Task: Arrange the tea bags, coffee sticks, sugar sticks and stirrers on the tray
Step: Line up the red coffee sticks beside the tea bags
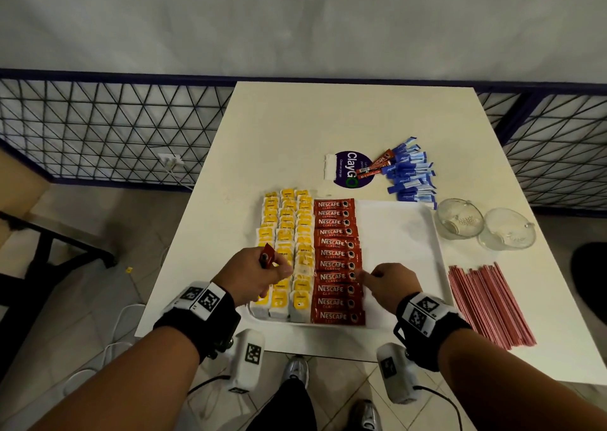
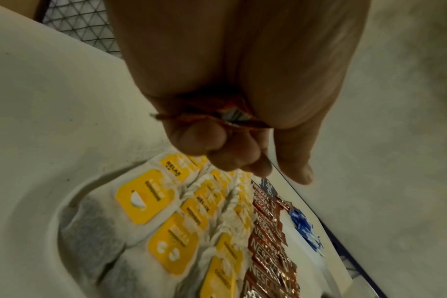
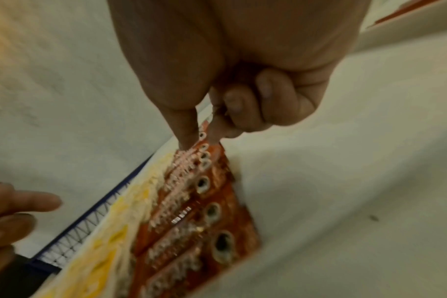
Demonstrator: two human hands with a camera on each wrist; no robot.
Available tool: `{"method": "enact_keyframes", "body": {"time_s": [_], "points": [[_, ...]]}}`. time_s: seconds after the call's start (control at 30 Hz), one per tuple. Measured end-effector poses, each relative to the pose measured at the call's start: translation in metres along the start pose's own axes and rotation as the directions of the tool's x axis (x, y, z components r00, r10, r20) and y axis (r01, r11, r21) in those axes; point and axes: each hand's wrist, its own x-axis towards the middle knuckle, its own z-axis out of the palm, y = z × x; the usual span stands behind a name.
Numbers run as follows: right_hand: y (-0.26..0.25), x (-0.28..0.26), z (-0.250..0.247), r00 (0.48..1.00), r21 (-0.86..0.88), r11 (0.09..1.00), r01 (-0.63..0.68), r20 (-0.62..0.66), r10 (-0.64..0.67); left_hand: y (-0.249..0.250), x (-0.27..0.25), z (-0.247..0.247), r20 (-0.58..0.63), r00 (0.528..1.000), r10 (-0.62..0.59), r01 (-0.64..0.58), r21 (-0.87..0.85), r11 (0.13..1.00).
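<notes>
A white tray [image 1: 397, 233] holds three columns of yellow-tagged tea bags [image 1: 285, 233] at its left and one column of red Nescafe coffee sticks [image 1: 335, 260] beside them. My left hand [image 1: 276, 263] hovers over the tea bags and grips a few red coffee sticks [image 1: 266, 256] in its curled fingers; the left wrist view shows those coffee sticks [image 2: 217, 118] inside the fist. My right hand [image 1: 364, 276] is at the right end of the coffee column. Its thumb and forefinger [image 3: 186, 129] pinch the end of one coffee stick [image 3: 204, 129] in the row.
Blue sugar sticks [image 1: 410, 174] lie heaped behind the tray, with a few loose coffee sticks [image 1: 374, 164] on a round purple sticker. Two glass cups [image 1: 460, 219] stand to the tray's right. Red stirrers [image 1: 486, 302] lie near the table's right front edge.
</notes>
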Motion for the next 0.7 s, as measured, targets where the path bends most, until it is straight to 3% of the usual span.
{"method": "enact_keyframes", "body": {"time_s": [0.07, 0.17, 0.27, 0.47, 0.6, 0.7], "points": [[-0.013, -0.004, -0.007, 0.995, 0.044, 0.995, 0.092, -0.037, -0.091, 0.008, 0.000, 0.004, 0.077, 0.997, 0.030, -0.033, 0.047, 0.998], [-0.041, -0.016, -0.014, 0.962, 0.253, 0.930, 0.266, -0.006, -0.273, 0.029, -0.001, 0.015, 0.160, 0.982, 0.098, -0.125, 0.173, 0.977], [-0.056, -0.025, -0.021, 0.930, 0.390, 0.862, 0.325, 0.037, -0.367, 0.049, -0.004, 0.024, 0.226, 0.960, 0.163, -0.221, 0.261, 0.940], [-0.044, -0.031, -0.025, 0.919, 0.460, 0.824, 0.331, 0.042, -0.392, 0.060, -0.004, 0.034, 0.301, 0.938, 0.174, -0.271, 0.317, 0.909], [-0.035, -0.027, -0.025, 0.937, 0.353, 0.880, 0.319, 0.022, -0.348, 0.057, -0.006, 0.036, 0.283, 0.947, 0.151, -0.211, 0.195, 0.958], [-0.027, -0.025, -0.026, 0.956, 0.385, 0.878, 0.285, -0.043, -0.291, 0.048, -0.010, 0.028, 0.209, 0.967, 0.143, -0.165, 0.094, 0.982]]}}
